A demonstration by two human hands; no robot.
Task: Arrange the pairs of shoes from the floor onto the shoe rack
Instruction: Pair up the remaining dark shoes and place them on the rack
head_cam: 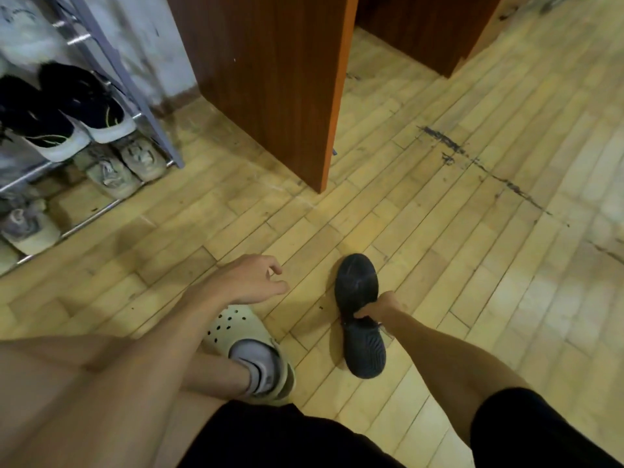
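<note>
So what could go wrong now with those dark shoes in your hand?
The right hand pinches both dark shoes together at one spot, so one might slip out and drop on the wooden floor. The shoe rack already looks crowded with black-and-white sneakers and grey ones below, so finding a free spot may be tricky. The left hand is empty and could help steady them.

Dark navy ridged shoe (358, 315), cream holed clog (233, 327), yellow plank floor (439, 231)
</note>
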